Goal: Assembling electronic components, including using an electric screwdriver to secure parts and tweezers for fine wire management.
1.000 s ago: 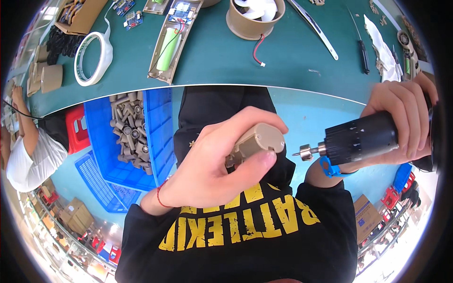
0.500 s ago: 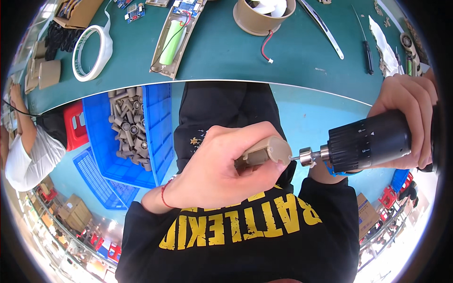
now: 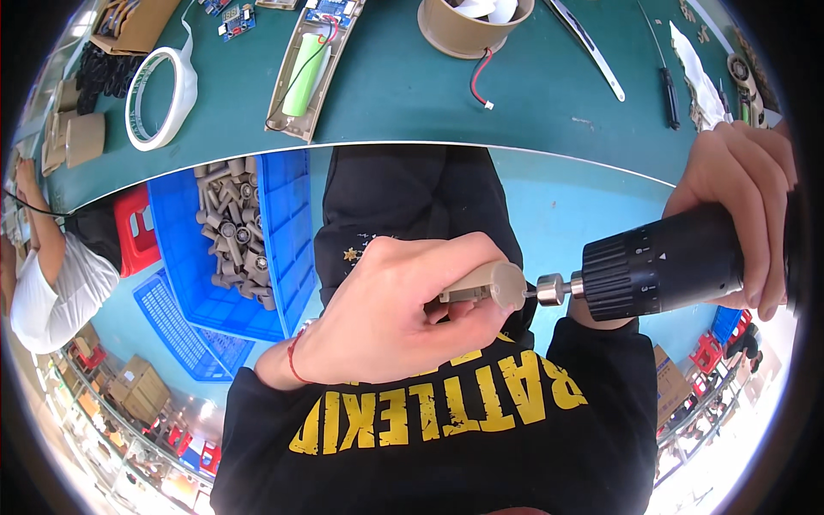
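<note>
In the head view, the left hand [image 3: 399,313] is pinching a tan case [image 3: 508,286] between thumb and fingers over the lap [image 3: 416,193]. The right hand [image 3: 738,193] is wrapping around a black power screwdriver [image 3: 665,264], its bit [image 3: 530,294] pointing left, at or just beside the case's end. A blue crate [image 3: 289,232] is standing left; a tape roll [image 3: 183,99] is lying on the far table [image 3: 386,103].

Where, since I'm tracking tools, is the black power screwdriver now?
Head view, right side: the black power screwdriver is in the right hand, its metal chuck facing the beige housing.
</note>
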`<state>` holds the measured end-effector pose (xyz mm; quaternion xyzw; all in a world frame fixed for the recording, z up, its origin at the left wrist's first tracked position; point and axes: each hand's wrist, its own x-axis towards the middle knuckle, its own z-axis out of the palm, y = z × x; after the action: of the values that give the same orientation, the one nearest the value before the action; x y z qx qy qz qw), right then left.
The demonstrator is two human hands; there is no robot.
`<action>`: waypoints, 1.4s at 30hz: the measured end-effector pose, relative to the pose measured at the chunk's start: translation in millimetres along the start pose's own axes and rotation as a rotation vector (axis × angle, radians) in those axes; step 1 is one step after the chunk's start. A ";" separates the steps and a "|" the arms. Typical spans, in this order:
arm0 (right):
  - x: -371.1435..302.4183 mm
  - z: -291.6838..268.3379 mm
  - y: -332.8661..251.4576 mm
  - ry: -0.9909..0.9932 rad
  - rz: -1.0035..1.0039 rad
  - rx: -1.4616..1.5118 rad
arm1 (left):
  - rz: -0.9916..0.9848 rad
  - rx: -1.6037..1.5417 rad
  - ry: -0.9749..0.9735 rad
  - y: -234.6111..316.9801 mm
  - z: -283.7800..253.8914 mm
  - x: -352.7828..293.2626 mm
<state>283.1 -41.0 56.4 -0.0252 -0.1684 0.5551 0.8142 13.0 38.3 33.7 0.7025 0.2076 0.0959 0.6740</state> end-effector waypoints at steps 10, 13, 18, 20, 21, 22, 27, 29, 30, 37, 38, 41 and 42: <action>-6.8 2.9 -7.4 0.040 0.022 -0.042 | 0.035 0.122 0.000 1.6 -2.2 -1.9; -7.8 2.9 -8.2 0.053 0.028 -0.054 | 0.039 0.134 -0.006 -0.8 -2.0 -2.7; -2.9 3.9 1.8 0.073 0.034 -0.077 | 0.039 0.131 -0.019 -1.9 -1.5 -3.1; -2.9 2.7 -9.8 0.079 0.039 -0.085 | 0.042 0.134 -0.026 -2.4 -2.1 -3.3; -5.0 1.4 -9.9 0.082 0.042 -0.089 | 0.041 0.134 -0.025 -2.2 -2.5 -3.4; -6.4 1.2 -13.5 0.086 0.045 -0.093 | 0.036 0.142 -0.028 -1.6 -2.9 -3.3; -6.6 -0.8 -24.4 0.102 0.052 -0.114 | 0.056 0.168 -0.039 -1.3 -3.4 -3.5; -4.9 2.9 -9.6 0.108 0.056 -0.121 | 0.039 0.180 -0.045 -0.4 -3.7 -3.7; -4.6 5.0 -3.1 0.111 0.057 -0.125 | 0.039 0.181 -0.046 -0.5 -3.2 -3.6; 2.6 5.3 4.1 0.128 0.073 -0.154 | 0.007 0.147 -0.049 -1.4 -0.7 -2.8; 2.8 5.5 2.8 0.130 0.076 -0.158 | -0.006 0.146 -0.048 -0.7 -0.9 -2.7; 3.1 7.5 0.7 0.134 0.084 -0.171 | -0.009 0.136 -0.047 -0.4 -1.4 -2.5; 3.1 8.4 0.6 0.134 0.087 -0.176 | -0.007 0.137 -0.044 -1.2 -1.2 -2.1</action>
<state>281.1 -39.2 65.0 -0.1407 -0.1604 0.5700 0.7935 10.5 38.5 32.9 0.7482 0.2013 0.0634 0.6291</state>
